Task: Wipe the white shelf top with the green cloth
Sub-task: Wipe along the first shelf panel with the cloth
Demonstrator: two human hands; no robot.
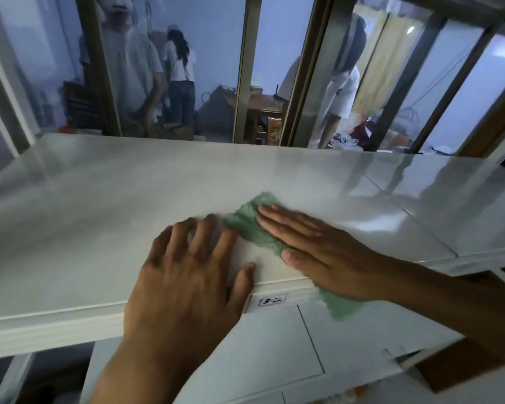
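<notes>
- The glossy white rectangular shelf top [129, 228] is spreading across the whole view, its pale front edge running along the near side.
- The left hand [187, 275] is lying palm-down on the shelf top near that front edge, fingers spread apart and gripping nothing, thumb reaching toward the edge.
- A small white label with handwritten marks [271, 300] is sitting on the shelf's front face, just below the left thumb.
- The fuzzy green cloth [251, 225] is lying on the shelf top just right of the left fingers, one end hanging over the front edge.
- The right hand [318, 252] is pressing flat on the cloth, fingers straight and held together, thumb alongside, not curled around the fabric.
- Behind the shelf, glass panels in metal frames [245, 68] are showing people standing in a room.
</notes>
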